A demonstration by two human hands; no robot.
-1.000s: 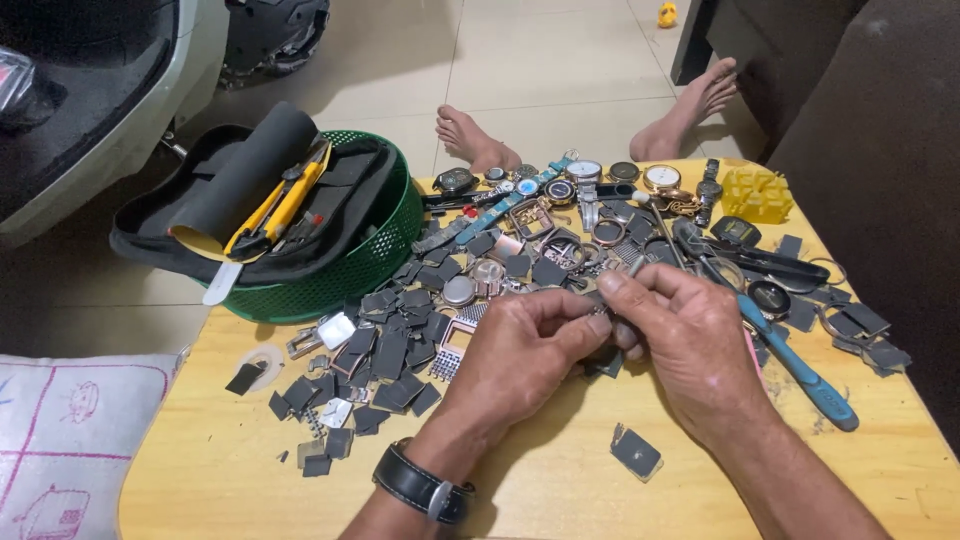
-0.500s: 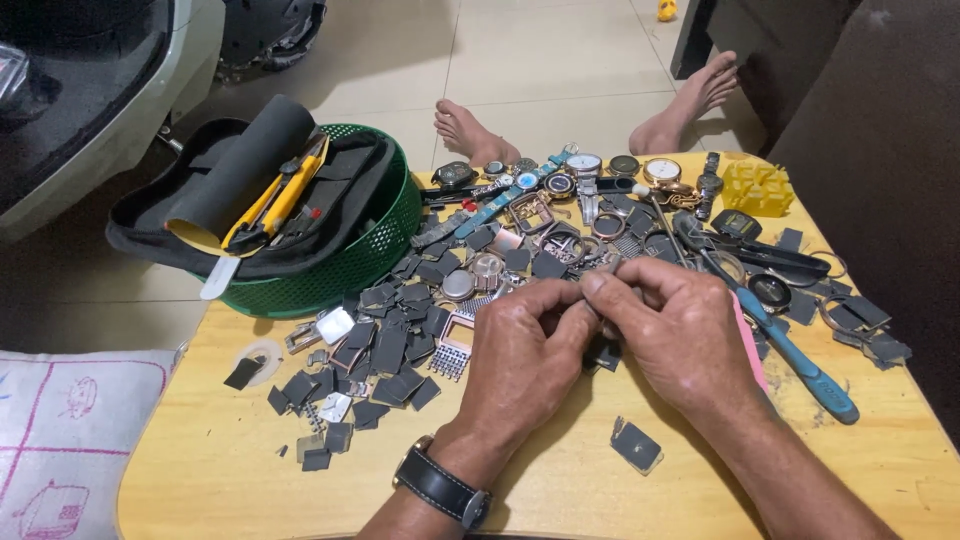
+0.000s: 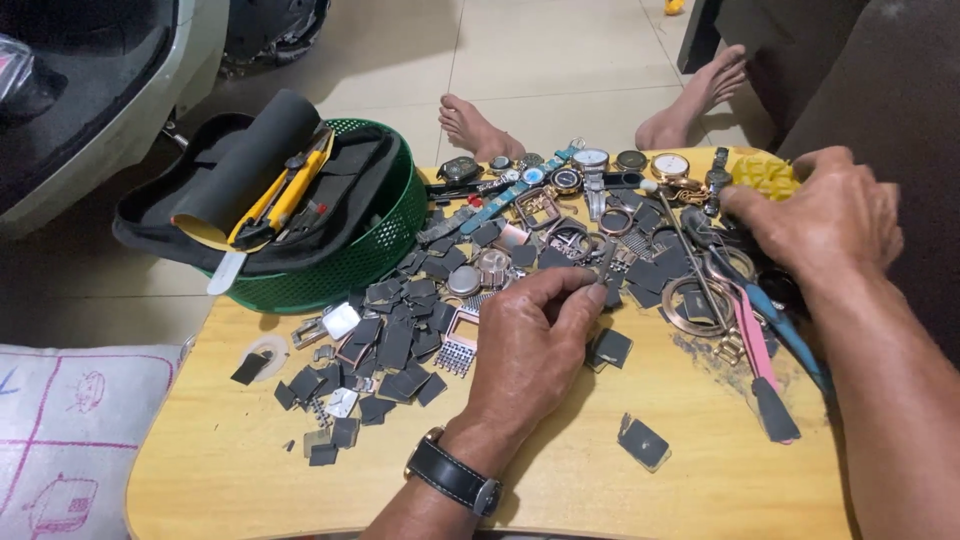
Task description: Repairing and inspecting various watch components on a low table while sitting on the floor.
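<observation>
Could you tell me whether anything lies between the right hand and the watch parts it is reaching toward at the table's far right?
Nothing visible does. The right hand hovers directly over the far-right watch parts, beside the yellow container. The left hand pinches a small part mid-table, clear of that reach.

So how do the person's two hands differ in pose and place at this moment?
The left hand rests low at the middle of the wooden table, fingertips pinching a small dark part; the right hand is raised over the far right edge, beside the yellow plastic box. The left wrist wears a black-strapped watch; the right wrist is bare. Both hover among scattered watch pieces.
</observation>
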